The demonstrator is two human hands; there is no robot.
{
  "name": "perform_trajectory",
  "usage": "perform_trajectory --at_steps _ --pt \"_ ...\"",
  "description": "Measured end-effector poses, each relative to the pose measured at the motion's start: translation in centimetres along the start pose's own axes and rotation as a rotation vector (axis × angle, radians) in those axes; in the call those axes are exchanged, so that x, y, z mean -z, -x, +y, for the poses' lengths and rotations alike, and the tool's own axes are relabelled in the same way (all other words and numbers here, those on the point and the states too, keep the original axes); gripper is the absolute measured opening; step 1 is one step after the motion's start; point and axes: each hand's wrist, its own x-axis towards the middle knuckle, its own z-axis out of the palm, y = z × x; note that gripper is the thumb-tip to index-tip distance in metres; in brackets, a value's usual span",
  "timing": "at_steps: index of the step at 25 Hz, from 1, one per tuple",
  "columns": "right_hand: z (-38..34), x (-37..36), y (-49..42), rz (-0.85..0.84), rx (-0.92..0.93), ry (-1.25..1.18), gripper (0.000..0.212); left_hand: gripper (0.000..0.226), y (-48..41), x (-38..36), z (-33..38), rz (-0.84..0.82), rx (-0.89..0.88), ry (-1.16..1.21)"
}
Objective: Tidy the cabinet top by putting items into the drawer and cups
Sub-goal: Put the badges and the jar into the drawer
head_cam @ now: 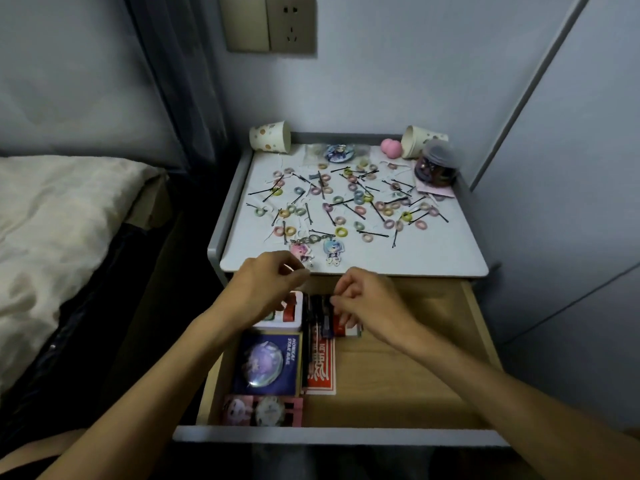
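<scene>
1 blue card (pixel 266 363) w/ "HONKAI STAR RAIL", drawer (pixel 346 437)

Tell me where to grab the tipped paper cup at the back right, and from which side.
The paper cup lies on its side, mouth facing left at the pink sponge, and the jar blocks its front. So probably come from above, fingers spanning the side wall near the rim.

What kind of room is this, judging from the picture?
Most likely a bedroom. A bed with pale bedding lies at the left, close beside a small cabinet whose drawer is pulled open. Hair ties and hairpins are scattered over its top.
</scene>
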Motion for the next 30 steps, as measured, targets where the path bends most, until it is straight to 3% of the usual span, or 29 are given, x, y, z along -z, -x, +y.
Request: perform_trajectory --at_steps 5,8,13,16,20,26,30 --pt "-1.4 8.5 -2.9 0.262 0.083 -0.029 0.007 0.008 -3.2 0.1 5.1 0.011 0.006 0.280" --pt "-0.9 12.4 -6.6 0.434 0.124 0.091 0.014 0.012 -6.1 -0.3 7.7 -0.020 0.025 0.401" --pt "0.7 18.0 -13.1 0.658 0.141 0.550 0.055 0.010 -12.5 -1.0 9.3 0.018 0.027 0.418" --pt "2.2 19.5 -16.1 0.644 0.015 0.597 0.075 0.009 -16.3 -1.5 9.0 0.036 0.053 0.408" --pt "3.9 19.8 -19.0 0.681 0.002 0.574 0.072 0.011 -21.7 -3.1 8.4 0.163 -0.041 0.085" --pt "4.9 20.5 -20.1 0.774 0.054 0.377 0.085 0.046 -29.8 -2.9 9.0 0.235 -0.098 -0.207" --pt "4.0 19.9 -19.6 0.821 0.232 0.303 0.088 0.045 -32.5 -3.7 8.3 0.235 -0.106 -0.808"
